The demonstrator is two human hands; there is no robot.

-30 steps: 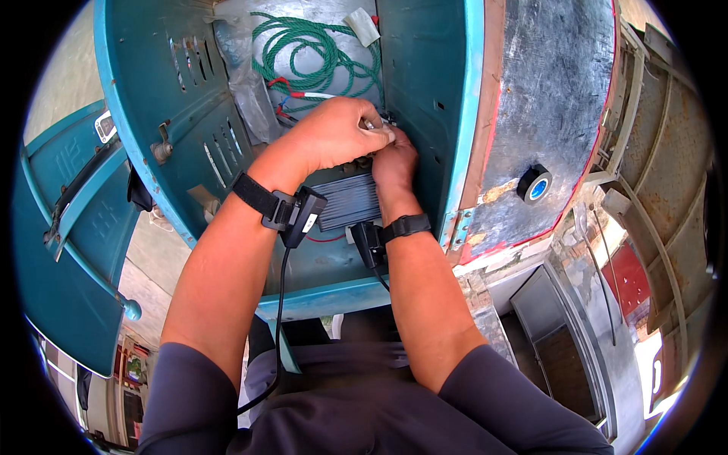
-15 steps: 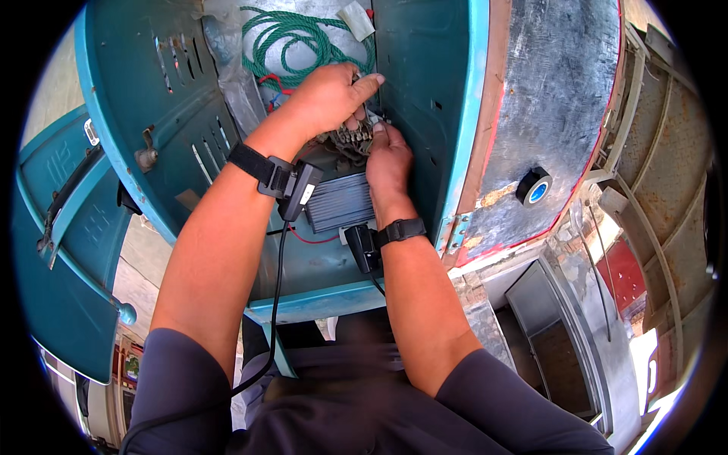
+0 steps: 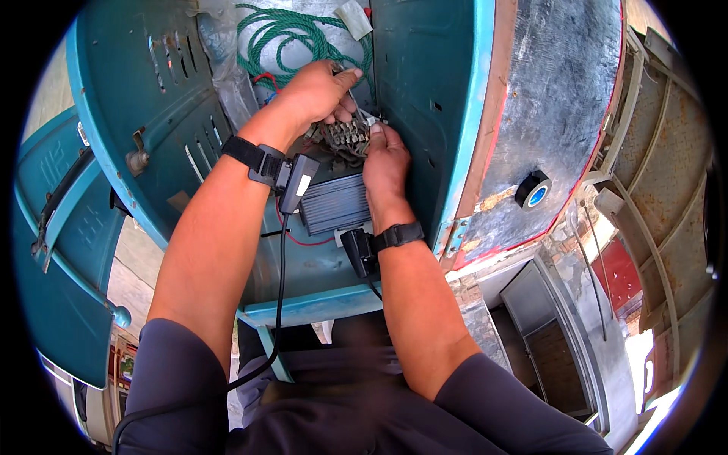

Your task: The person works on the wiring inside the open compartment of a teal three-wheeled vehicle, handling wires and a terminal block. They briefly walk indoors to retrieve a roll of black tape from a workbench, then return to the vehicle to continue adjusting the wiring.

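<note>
Inside a blue-green metal compartment (image 3: 303, 309), a dirty terminal block (image 3: 350, 137) with several dark wires sits beneath my hands. My left hand (image 3: 312, 95) is closed above it, on a thin silver tool shaft (image 3: 354, 100) that slants down toward the block; its handle is hidden in the fingers. My right hand (image 3: 387, 165) is closed at the block's right end, thumb and finger pinched together. What lies in that pinch is too small to make out. Just below the block is a grey finned metal box (image 3: 334, 205) with a red wire beside it.
A coil of green rope (image 3: 292, 38) and a clear plastic bag (image 3: 230, 83) lie at the compartment's far side. To the right, a roll of black tape (image 3: 533, 190) rests on a worn dark surface (image 3: 557, 91). A blue-green door (image 3: 72, 303) stands open at the left.
My left hand has shifted slightly left, and the thin shaft and the terminal block show more plainly. My right hand stays at the block's right end. The view has moved a little.
</note>
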